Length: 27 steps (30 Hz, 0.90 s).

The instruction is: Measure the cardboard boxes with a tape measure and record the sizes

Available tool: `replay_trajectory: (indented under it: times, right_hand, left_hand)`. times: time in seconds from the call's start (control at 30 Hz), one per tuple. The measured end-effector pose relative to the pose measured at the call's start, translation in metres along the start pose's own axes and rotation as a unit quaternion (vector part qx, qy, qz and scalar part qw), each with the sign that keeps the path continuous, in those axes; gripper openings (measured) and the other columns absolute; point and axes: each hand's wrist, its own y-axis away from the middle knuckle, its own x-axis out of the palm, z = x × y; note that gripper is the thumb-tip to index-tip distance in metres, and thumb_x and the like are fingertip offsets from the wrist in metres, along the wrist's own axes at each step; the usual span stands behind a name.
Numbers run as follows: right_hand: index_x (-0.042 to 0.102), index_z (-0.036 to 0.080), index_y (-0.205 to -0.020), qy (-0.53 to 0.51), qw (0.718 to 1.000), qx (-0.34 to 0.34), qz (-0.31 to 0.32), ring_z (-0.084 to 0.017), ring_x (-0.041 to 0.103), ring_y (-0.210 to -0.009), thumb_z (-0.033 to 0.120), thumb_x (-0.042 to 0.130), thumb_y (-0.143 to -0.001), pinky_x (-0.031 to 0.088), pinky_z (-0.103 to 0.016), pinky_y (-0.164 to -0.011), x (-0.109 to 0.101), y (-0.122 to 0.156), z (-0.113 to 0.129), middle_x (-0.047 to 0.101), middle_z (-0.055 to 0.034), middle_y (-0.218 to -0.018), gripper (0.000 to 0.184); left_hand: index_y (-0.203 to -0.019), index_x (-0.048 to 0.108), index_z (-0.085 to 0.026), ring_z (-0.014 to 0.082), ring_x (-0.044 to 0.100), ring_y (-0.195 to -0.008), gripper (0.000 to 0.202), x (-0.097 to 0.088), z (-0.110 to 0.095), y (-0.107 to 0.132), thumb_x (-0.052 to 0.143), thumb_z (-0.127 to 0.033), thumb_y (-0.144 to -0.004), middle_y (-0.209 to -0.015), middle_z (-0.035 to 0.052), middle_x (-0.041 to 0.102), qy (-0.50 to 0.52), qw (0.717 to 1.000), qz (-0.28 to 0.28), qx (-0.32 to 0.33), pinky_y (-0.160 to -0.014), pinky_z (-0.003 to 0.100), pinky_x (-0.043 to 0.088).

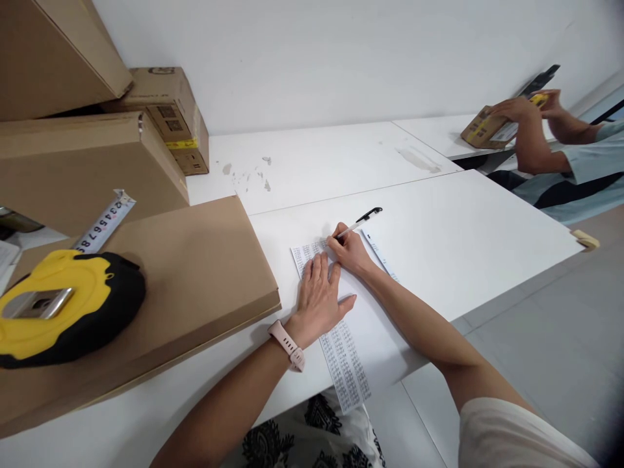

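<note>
A sheet of paper (346, 364) with several columns of small handwriting lies on the white table, its lower end reaching past the front edge. My left hand (322, 302) rests flat on it, fingers stretched out, a pink watch band (287, 344) at the wrist. Just to the right, my right hand (350, 250) grips a black-and-white pen (363, 219). The pen slants up to the right, and its tip is hidden behind my fingers near the top of the sheet. Beside that hand shows the edge of another printed sheet (377, 250).
A flat cardboard box (205, 253) lies left of my hands, with a yellow-black tape measure (73, 305) on it, blade partly out. More boxes (166, 117) stand behind. At far right, a co-worker's hands (524, 109) hold a small carton (482, 130) and something yellow.
</note>
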Motion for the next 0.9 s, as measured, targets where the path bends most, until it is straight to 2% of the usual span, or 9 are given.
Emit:
replay_trajectory:
  times: [0.33,0.53,0.7,0.9]
  right_hand:
    - [0.044,0.023,-0.07,-0.002,1.0,0.0,0.004,-0.012,0.037,-0.055,0.024,0.053,-0.08,0.029,-0.029,-0.055,0.0,-0.0012,-0.0026,0.04,0.0063,-0.058,0.014]
    - [0.044,0.023,-0.071,-0.001,1.0,-0.002,-0.004,-0.012,0.038,-0.056,0.024,0.053,-0.081,0.03,-0.029,-0.055,-0.0014,-0.0012,-0.0047,0.041,0.0061,-0.058,0.014]
    - [0.043,0.023,-0.07,0.015,1.0,-0.009,-0.001,-0.012,0.037,-0.055,0.024,0.053,-0.08,0.028,-0.029,-0.055,-0.0012,-0.0013,-0.0039,0.04,0.0061,-0.056,0.014]
    - [0.042,0.023,-0.069,-0.002,1.0,0.0,-0.014,-0.012,0.038,-0.056,0.025,0.053,-0.081,0.03,-0.028,-0.055,-0.0007,-0.0013,-0.0052,0.04,0.0065,-0.057,0.016]
  left_hand:
    - [-0.147,0.04,-0.003,0.0412,0.022,-0.152,0.077,-0.0016,-0.0007,-0.0001,0.048,-0.058,-0.094,-0.161,0.0277,0.03,-0.006,1.0,0.01,0.002,-0.125,0.053,0.015]
    - [-0.147,0.04,-0.003,0.0406,0.022,-0.152,0.077,-0.0028,-0.0007,-0.0003,0.047,-0.058,-0.094,-0.161,0.0261,0.03,-0.005,1.0,0.011,0.001,-0.126,0.052,0.015]
    - [-0.148,0.039,-0.002,0.0417,0.02,-0.152,0.078,-0.0025,-0.0005,-0.0005,0.047,-0.058,-0.095,-0.161,0.0297,0.028,-0.013,1.0,0.018,0.004,-0.125,0.053,0.016]
    - [-0.147,0.04,-0.003,0.0402,0.022,-0.152,0.076,-0.0026,0.0,-0.0003,0.045,-0.059,-0.095,-0.161,0.0266,0.03,-0.021,1.0,0.011,0.005,-0.125,0.053,0.017]
